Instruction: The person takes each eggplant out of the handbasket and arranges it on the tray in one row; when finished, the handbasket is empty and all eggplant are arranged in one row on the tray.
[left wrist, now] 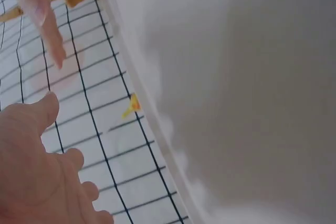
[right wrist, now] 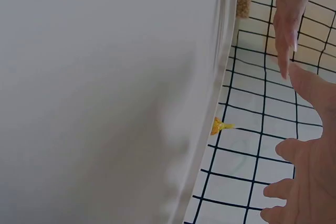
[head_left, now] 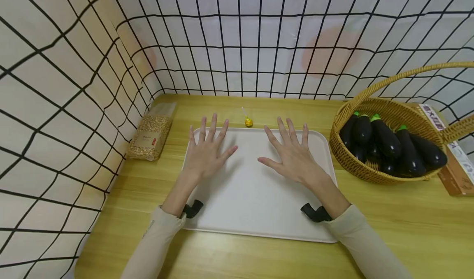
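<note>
Both hands hover palm down above a white tray [head_left: 255, 196], fingers spread and holding nothing. My left hand [head_left: 206, 153] is over the tray's left part, my right hand [head_left: 294, 157] over its right part. Shadows of the hands fall on the tray. Just past the tray's far edge lies a yellow-wrapped lollipop [head_left: 248, 122], its thin pale stick pointing away. In the left wrist view the lollipop [left wrist: 133, 105] shows beyond the tray rim; the right wrist view also has the lollipop [right wrist: 218, 126] past the rim. Neither hand touches it.
A clear bag of tan grains or kernels [head_left: 149, 137] lies left of the tray. On the right stands a wicker basket [head_left: 348, 159] of eggplants [head_left: 385, 137], its handle arching high. A cardboard box [head_left: 457, 163] sits behind it. Black wire grid [head_left: 240, 46] borders the back and left.
</note>
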Motion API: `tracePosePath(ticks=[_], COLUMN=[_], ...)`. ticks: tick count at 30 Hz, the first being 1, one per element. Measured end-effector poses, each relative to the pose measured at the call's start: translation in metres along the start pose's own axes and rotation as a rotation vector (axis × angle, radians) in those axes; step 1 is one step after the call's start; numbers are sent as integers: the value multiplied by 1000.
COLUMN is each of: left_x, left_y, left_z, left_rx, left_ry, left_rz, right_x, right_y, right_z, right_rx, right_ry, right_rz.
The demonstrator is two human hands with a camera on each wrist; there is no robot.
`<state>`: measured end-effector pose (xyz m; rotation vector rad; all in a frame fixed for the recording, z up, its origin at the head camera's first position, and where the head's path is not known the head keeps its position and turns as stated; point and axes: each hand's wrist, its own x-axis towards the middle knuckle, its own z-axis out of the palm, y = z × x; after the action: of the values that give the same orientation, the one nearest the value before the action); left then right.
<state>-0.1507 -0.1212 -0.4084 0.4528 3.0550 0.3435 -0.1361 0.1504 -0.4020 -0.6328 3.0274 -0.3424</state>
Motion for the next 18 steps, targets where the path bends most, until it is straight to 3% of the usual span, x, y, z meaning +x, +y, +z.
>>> tracePosePath(ticks=[5, 11, 18], left_x=[-2, -4, -11], left_y=[-19, -52, -83], left_z=[-6, -13, -21], left_rx=[-96, -230, -381], left_ry=[-53, -176, -287], left_rz=[-8, -6, -67], right_x=[0, -3, -7], right_y=[1, 5, 7], right_z=[-1, -3, -6], right_rx=[-8, 9, 48], right_ry=[-15, -32, -55], right_rz=[11, 29, 27])
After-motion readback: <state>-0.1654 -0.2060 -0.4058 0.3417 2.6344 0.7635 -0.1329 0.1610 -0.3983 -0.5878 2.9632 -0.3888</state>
